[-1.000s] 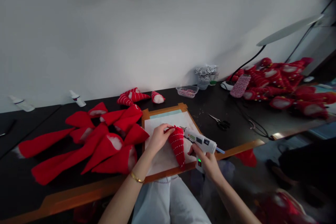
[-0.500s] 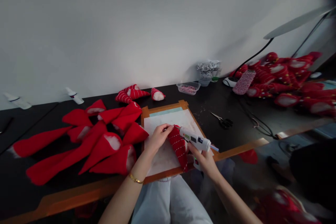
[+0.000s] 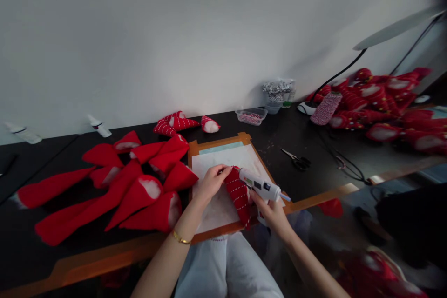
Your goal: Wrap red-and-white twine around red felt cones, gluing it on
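Note:
My right hand [image 3: 271,214] is wrapped round the grip of a white hot glue gun [image 3: 260,184], with a glue stick poking out of its back. Its nozzle points left at the upper edge of a red cone-shaped hat [image 3: 238,198] with white dashed stripes. My left hand [image 3: 212,184] pinches that same upper edge between thumb and fingertips. The hat's tip hangs toward me over the tray's front edge. White stuffing shows partly behind the glue gun. Beneath lies a white sheet [image 3: 209,214] on an orange-edged board [image 3: 190,149].
Plain red stuffed hats [image 3: 139,195] are heaped on the left. Striped hats [image 3: 179,123] and a clear tub [image 3: 251,116] stand at the back. Scissors [image 3: 296,160], a twine spool [image 3: 326,108], a lamp [image 3: 340,74] and a pile of red hats [image 3: 377,98] are on the right.
The view has shifted very slightly. Both hands, the hat and the glue gun stay in nearly the same place.

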Demonstrator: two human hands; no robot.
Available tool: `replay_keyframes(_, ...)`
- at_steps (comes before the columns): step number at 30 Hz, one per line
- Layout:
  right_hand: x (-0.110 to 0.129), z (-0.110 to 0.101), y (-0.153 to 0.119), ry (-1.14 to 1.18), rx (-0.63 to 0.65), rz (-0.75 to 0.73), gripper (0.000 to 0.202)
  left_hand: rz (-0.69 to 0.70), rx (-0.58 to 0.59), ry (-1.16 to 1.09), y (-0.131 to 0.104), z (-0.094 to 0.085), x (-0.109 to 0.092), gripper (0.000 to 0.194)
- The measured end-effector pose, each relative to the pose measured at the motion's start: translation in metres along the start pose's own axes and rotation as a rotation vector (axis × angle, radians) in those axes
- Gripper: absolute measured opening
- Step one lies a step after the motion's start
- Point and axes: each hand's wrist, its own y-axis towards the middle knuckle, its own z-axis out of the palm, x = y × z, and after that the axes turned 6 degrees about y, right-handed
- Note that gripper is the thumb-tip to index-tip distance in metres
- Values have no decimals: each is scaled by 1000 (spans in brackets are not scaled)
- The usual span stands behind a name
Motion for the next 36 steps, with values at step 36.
replay_keyframes(36,-1,4,0,178,-4,152,47,-68,-33,-154,1,0,7,28)
